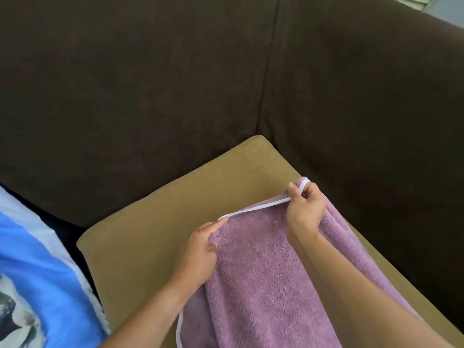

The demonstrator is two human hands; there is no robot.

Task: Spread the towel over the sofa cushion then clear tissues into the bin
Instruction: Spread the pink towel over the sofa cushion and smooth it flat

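We see a mauve terry towel (261,277) with a thin white piped hem lying over the right part of a tan seat cushion (150,222), and we see both of the person's bare hands gripping its far edge. The left hand (200,249) has its fingers curled and closed on the towel's left far corner, thumb on top of the pile and the fabric bunched in the pinch. The right hand (305,207) is closed on the far right corner, where the white hem loops up over its fingertips (292,188); the fingers are pressed together around a small gather of cloth. Between the two hands the hem runs in a fairly taut line, slanting up toward the right. From there the towel falls back toward the person, passing under both forearms and out of the bottom of the view, with lengthwise folds along its right side. The left and far parts of the tan cushion are bare. The cushion sits in the corner of a dark brown sofa (175,84), whose back and arm rise behind and to the right of it. At the left edge we see a blue and white printed pillow (37,272) resting beside the cushion, apart from the towel
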